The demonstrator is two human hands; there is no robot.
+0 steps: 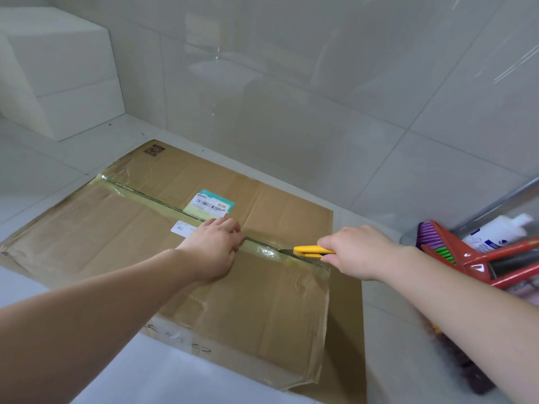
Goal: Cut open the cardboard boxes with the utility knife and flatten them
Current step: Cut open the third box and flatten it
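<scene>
A large brown cardboard box [204, 258], creased and corrugated with glossy clear tape along its centre seam, lies on the pale tiled floor [43, 170] against a shiny tiled wall. The left hand [214, 246] presses on the seam with fingers curled at the tape edge beside a white-and-teal shipping label [210, 203]. The right hand [354, 252] has its fingers clamped on the yellow plastic utility knife [310, 251], its blade tip at the taped seam near the box's right edge.
</scene>
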